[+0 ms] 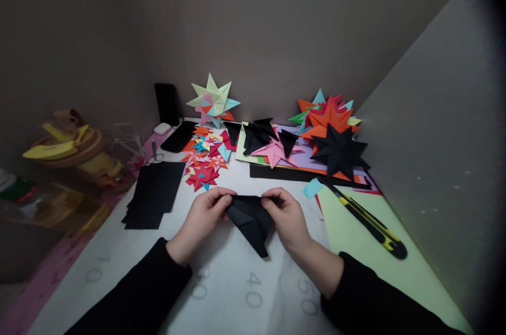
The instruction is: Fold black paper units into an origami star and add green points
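A partly folded piece of black paper point(253, 219) is held up between both hands, its pointed end hanging down toward me. My left hand point(207, 214) pinches the upper left corner between thumb and fingers. At the upper right corner, my right hand point(286, 216) grips the same piece, thumb in front. A crease and a raised flap show on its face. To the left lies a stack of black paper squares point(156, 193). Beyond my hands, several folded black pieces point(256, 135) rest by a pink paper star point(275, 152).
A black and yellow utility knife point(367, 222) lies on pale green paper point(395, 277) at right. Paper stars, including a black one point(340, 150), lean at the back. Small colourful stars point(203, 174), scissors point(156, 153) and a dark phone point(178, 136) sit back left. A bottle point(51, 203) is at far left.
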Tool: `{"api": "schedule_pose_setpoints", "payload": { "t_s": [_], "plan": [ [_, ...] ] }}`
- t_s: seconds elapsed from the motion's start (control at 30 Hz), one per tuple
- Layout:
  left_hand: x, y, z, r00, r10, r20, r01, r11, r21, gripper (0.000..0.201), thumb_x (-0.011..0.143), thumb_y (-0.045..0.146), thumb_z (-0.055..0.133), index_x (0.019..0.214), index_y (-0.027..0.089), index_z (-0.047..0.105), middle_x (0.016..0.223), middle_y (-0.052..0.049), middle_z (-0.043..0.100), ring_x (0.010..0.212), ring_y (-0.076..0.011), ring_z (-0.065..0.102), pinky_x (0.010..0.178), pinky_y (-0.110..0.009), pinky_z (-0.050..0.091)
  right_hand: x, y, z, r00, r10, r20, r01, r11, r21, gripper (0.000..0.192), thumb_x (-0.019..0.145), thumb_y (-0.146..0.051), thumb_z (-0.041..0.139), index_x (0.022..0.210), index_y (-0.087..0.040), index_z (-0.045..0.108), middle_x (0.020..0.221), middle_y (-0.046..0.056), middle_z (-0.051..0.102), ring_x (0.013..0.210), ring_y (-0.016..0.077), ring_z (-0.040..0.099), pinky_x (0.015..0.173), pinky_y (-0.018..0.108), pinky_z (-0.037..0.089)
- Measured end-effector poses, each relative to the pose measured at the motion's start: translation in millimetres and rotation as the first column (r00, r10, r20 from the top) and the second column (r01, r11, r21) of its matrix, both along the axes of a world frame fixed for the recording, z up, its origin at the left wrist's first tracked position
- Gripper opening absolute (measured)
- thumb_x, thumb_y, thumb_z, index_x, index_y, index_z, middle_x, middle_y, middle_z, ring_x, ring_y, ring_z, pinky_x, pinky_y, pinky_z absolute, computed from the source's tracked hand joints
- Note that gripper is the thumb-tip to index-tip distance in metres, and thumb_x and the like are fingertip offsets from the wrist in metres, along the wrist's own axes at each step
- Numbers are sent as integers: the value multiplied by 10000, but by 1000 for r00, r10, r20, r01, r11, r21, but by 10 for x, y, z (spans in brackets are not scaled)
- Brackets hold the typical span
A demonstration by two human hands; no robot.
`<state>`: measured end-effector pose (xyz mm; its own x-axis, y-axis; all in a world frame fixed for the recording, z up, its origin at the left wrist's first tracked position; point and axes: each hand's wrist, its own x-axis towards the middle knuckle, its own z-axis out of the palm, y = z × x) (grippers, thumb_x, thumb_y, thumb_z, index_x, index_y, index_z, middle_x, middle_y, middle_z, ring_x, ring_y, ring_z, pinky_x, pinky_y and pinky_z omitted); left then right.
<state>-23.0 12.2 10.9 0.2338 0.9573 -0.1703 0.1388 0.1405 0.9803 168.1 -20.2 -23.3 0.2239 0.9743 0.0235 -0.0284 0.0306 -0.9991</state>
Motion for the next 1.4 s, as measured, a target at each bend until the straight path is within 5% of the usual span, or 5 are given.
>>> {"api": "schedule_pose_setpoints", "payload": {
  "t_s": [0.37, 0.77, 0.97, 1.13, 1.4],
  "plan": [
    [-20, -47, 50, 941, 326, -97, -303, 933, 192, 134, 818, 319, 567, 791, 205, 503, 592, 64, 518, 453, -95, 497, 450, -212, 345, -131, -33, 53, 898, 341, -278, -380, 919, -100, 365, 717, -431, 720, 953, -196, 571, 808, 29, 655, 691, 173, 654, 528, 237, 467],
    [32, -23, 8, 992, -113, -54, 110, 992, -63, 177, 736, 319, 638, 785, 148, 640, 528, 38, 543, 465, -107, 455, 487, -221, 316, -50, 5, 32, 991, -8, -136, -13, 988, -151, 279, 715, -388, 719, 854, -189, 581, 716, -30, 609, 418, 73, 557, 376, 178, 394],
    [9, -7, 7, 998, 6, -60, -9, 999, -50, 175, 753, 317, 617, 678, 159, 621, 484, 43, 514, 427, -89, 379, 449, -211, 268, -61, -1, 14, 958, 35, -286, -52, 997, -51, 323, 696, -376, 761, 881, -223, 544, 942, 1, 627, 522, 80, 619, 429, 179, 424],
    [-47, 49, -28, 989, 114, -90, -104, 989, 109, 117, 724, 271, 633, 735, 172, 694, 545, 22, 584, 513, -129, 485, 507, -226, 355, -77, 9, 59, 867, 101, -488, -168, 981, -95, 419, 667, -516, 760, 916, -237, 569, 689, -18, 628, 532, 137, 640, 423, 199, 412],
    [-126, 60, 99, 990, 83, -118, -43, 949, 311, 202, 692, 143, 588, 776, 212, 758, 820, -37, 745, 790, -202, 663, 750, -308, 506, -46, 29, 82, 853, 145, -501, -204, 977, -66, 297, 739, -497, 709, 761, -208, 641, 901, 51, 698, 695, 175, 666, 561, 269, 505]
  ]
}}
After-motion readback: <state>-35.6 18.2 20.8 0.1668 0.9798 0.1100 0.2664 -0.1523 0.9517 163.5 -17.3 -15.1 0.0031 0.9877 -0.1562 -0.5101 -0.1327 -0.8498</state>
